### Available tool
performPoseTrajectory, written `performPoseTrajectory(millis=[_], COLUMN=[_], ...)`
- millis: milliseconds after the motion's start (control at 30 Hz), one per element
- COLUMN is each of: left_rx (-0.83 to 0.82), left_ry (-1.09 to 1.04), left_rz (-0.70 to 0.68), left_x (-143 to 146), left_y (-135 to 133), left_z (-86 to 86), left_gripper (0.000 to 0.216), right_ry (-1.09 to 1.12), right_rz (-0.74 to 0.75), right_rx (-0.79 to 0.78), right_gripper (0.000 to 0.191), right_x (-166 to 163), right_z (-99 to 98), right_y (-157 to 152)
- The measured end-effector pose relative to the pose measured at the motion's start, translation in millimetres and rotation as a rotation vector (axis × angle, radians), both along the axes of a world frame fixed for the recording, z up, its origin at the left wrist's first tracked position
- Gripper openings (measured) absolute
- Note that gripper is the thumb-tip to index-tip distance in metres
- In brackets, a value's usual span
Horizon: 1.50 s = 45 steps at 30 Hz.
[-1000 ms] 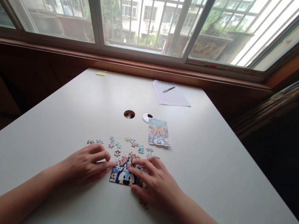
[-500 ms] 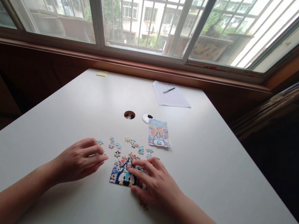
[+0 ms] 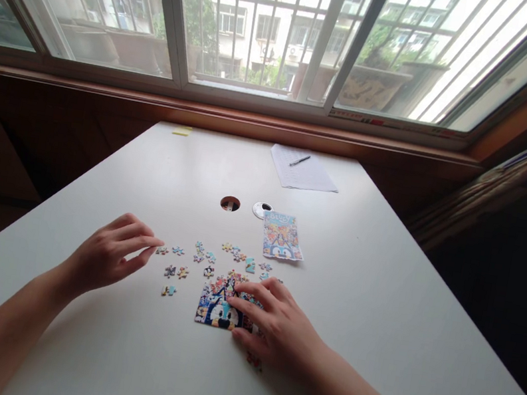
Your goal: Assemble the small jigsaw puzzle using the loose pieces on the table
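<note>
A partly joined colourful jigsaw (image 3: 219,308) lies on the white table (image 3: 376,311) in front of me. My right hand (image 3: 272,324) rests on its right side, fingers spread and pressing the pieces flat. My left hand (image 3: 110,254) hovers to the left with fingers loosely extended toward a small loose piece (image 3: 162,251); nothing shows in its grasp. Several loose pieces (image 3: 205,258) are scattered just beyond the jigsaw. A small printed reference picture (image 3: 282,236) lies further back.
A cable hole (image 3: 230,203) and a round white cap (image 3: 261,209) sit mid-table. A sheet of paper (image 3: 302,169) with a pen (image 3: 298,160) and a yellow sticky note (image 3: 181,131) lie near the far edge, under the window. One piece (image 3: 252,360) lies by my right wrist.
My left hand has drawn away from the jigsaw's left edge and moved up and to the left, uncovering loose pieces. My right hand has stayed on the jigsaw.
</note>
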State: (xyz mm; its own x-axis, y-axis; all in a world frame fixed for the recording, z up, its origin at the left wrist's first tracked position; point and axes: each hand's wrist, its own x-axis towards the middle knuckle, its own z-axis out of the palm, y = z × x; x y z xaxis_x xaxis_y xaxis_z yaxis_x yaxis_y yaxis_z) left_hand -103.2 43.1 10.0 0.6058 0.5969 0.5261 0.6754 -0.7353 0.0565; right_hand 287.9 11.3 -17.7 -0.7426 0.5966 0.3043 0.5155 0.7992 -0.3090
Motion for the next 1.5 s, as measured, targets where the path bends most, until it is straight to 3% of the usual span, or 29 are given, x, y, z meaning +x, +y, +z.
performPoseTrajectory(millis=[333, 733, 1067, 1300, 1500], left_rx=[-0.052, -0.161, -0.219, -0.242, -0.243], left_ry=[0.117, 0.107, 0.085, 0.075, 0.068], left_rz=[0.043, 0.053, 0.034, 0.018, 0.018], left_x=[-26, -32, -29, -30, -27], left_y=[10, 16, 16, 18, 15], left_z=[-12.0, -24.3, -22.7, -25.7, -24.4], left_gripper=[0.025, 0.022, 0.021, 0.023, 0.022], right_ry=[0.005, 0.049, 0.291, 0.658, 0.933], right_rz=[0.006, 0.015, -0.014, -0.244, -0.505], right_rx=[0.006, 0.016, -0.103, -0.318, -0.414], right_gripper=[0.039, 0.039, 0.025, 0.022, 0.028], right_x=[-1, 0, 7, 19, 24], right_z=[0.6, -0.9, 6.6, 18.6, 5.8], right_y=[0, 1, 3, 12, 21])
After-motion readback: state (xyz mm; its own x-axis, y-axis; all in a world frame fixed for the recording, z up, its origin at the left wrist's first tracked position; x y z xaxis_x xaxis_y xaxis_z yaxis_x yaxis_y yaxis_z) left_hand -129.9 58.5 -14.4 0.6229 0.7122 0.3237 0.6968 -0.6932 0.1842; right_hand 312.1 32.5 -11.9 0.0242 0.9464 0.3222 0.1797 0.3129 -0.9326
